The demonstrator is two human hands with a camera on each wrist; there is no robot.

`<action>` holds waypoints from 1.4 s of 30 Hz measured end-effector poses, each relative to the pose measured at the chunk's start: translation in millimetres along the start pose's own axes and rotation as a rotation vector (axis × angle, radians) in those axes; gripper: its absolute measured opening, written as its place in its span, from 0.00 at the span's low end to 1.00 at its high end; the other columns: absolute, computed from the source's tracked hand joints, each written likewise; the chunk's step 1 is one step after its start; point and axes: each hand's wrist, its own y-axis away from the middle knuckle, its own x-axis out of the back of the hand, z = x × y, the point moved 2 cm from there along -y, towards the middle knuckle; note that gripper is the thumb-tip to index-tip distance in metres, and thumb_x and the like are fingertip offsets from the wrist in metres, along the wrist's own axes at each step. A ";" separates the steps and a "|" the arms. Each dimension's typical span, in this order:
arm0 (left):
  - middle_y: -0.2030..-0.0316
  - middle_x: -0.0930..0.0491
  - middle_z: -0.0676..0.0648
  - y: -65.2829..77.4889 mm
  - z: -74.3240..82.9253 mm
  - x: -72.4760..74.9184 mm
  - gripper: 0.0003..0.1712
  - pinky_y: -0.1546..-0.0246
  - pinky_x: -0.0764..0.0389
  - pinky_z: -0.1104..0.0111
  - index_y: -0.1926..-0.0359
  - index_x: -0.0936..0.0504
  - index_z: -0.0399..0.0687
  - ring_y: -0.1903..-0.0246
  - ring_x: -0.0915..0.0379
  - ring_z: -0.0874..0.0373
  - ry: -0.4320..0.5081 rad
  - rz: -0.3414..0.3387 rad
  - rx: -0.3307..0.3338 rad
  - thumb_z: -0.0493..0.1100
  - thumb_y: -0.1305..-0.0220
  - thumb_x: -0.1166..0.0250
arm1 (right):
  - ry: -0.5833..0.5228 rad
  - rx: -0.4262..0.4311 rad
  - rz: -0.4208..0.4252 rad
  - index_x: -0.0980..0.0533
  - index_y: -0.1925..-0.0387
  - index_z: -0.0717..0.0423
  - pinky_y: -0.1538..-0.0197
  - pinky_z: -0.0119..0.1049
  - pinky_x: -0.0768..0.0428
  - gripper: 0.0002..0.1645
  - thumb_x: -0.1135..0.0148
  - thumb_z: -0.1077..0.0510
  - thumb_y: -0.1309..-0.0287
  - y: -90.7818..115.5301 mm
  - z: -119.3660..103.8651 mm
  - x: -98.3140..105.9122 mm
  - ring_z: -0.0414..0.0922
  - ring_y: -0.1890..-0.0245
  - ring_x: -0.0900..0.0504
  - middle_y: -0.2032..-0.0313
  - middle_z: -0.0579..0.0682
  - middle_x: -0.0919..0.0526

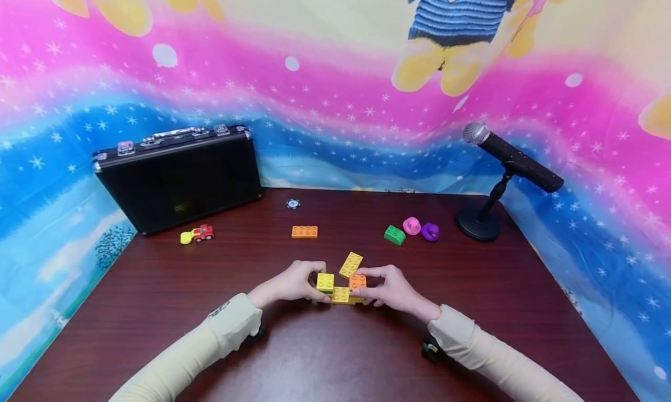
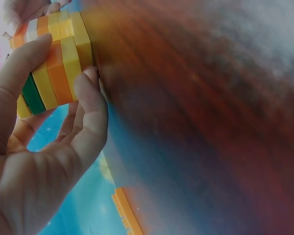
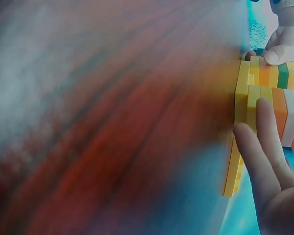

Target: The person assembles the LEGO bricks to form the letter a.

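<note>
Two towers of toy building bricks rise from one low yellow base (image 1: 341, 295). My left hand (image 1: 295, 281) grips the left tower (image 2: 53, 78), thumb on one face and fingers round the other side. Its layers are yellow, green and orange, with a yellow brick on top. At the right tower (image 3: 279, 115), of yellow, orange and white layers under an orange top brick (image 1: 358, 281), my right hand (image 1: 394, 288) holds the sides between thumb and fingers. Just behind that tower lies a loose yellow brick (image 1: 351, 264), beside the right fingertips.
Farther back on the dark table are an orange brick (image 1: 304, 232), a poker chip (image 1: 293, 204), a green brick (image 1: 395, 235), a pink duck (image 1: 412, 226) and a purple duck (image 1: 431, 232). A toy truck (image 1: 201, 233) and black case (image 1: 183, 183) stand left, a microphone (image 1: 516, 160) right.
</note>
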 end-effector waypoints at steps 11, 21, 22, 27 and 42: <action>0.78 0.22 0.55 -0.2 0.7 0.6 0.21 0.81 0.25 0.69 0.72 0.34 0.48 0.81 0.23 0.60 -0.008 -0.006 -0.012 0.46 0.55 0.28 | 0.049 0.092 0.048 0.20 0.57 0.52 0.79 0.44 0.22 0.25 0.28 0.49 0.60 -3.0 -0.1 1.3 0.49 0.81 0.18 0.67 0.53 0.19; 0.77 0.22 0.55 -1.4 1.2 0.6 0.21 0.80 0.25 0.70 0.73 0.34 0.48 0.81 0.23 0.63 -0.020 -0.004 -0.020 0.47 0.55 0.28 | 0.137 0.108 0.071 0.19 0.60 0.49 0.76 0.37 0.22 0.23 0.27 0.47 0.63 -6.8 1.4 4.4 0.41 0.80 0.19 0.66 0.48 0.17; 0.77 0.22 0.55 -1.4 1.0 0.5 0.21 0.80 0.25 0.70 0.73 0.34 0.48 0.81 0.23 0.64 -0.023 -0.005 -0.021 0.47 0.55 0.28 | 0.115 0.084 0.062 0.19 0.60 0.49 0.76 0.40 0.22 0.23 0.27 0.48 0.62 -6.4 1.8 4.3 0.44 0.79 0.19 0.67 0.49 0.17; 0.77 0.23 0.56 -0.3 0.7 0.9 0.22 0.79 0.25 0.71 0.73 0.35 0.49 0.81 0.24 0.64 -0.039 0.003 -0.031 0.47 0.55 0.28 | 0.014 -0.002 0.029 0.20 0.57 0.53 0.75 0.49 0.22 0.23 0.28 0.54 0.60 -5.6 2.9 2.3 0.54 0.78 0.19 0.72 0.56 0.17; 0.78 0.24 0.56 1.1 1.3 3.5 0.22 0.78 0.26 0.71 0.73 0.35 0.49 0.82 0.25 0.66 -0.070 0.017 -0.031 0.48 0.55 0.28 | 0.075 -0.038 0.050 0.25 0.53 0.48 0.79 0.41 0.22 0.27 0.32 0.44 0.56 -0.4 -1.5 -4.1 0.47 0.77 0.18 0.61 0.50 0.20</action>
